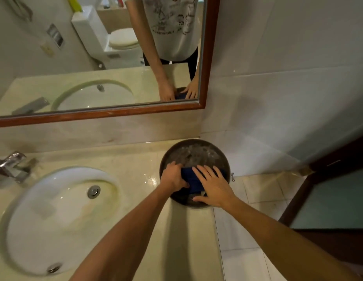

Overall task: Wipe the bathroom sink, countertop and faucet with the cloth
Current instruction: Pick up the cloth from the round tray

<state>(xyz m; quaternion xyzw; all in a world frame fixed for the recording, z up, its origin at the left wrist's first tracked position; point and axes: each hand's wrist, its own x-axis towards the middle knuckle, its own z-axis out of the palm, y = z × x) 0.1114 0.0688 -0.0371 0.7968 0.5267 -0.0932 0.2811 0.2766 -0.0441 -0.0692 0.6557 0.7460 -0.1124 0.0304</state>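
Note:
A dark blue cloth (191,180) lies in a round grey basin (193,153) holding soapy water, at the right end of the beige countertop (136,165). My left hand (173,177) grips the cloth's left edge with curled fingers. My right hand (212,184) presses flat on the cloth, fingers spread. The white oval sink (55,216) with its metal drain (94,191) is set in the counter at the left. The chrome faucet (10,167) stands at the far left behind the sink.
A wood-framed mirror (107,113) hangs above the backsplash and reflects a toilet and my torso. White tiled wall and floor lie to the right of the counter's end. A dark door frame (318,179) stands at the far right.

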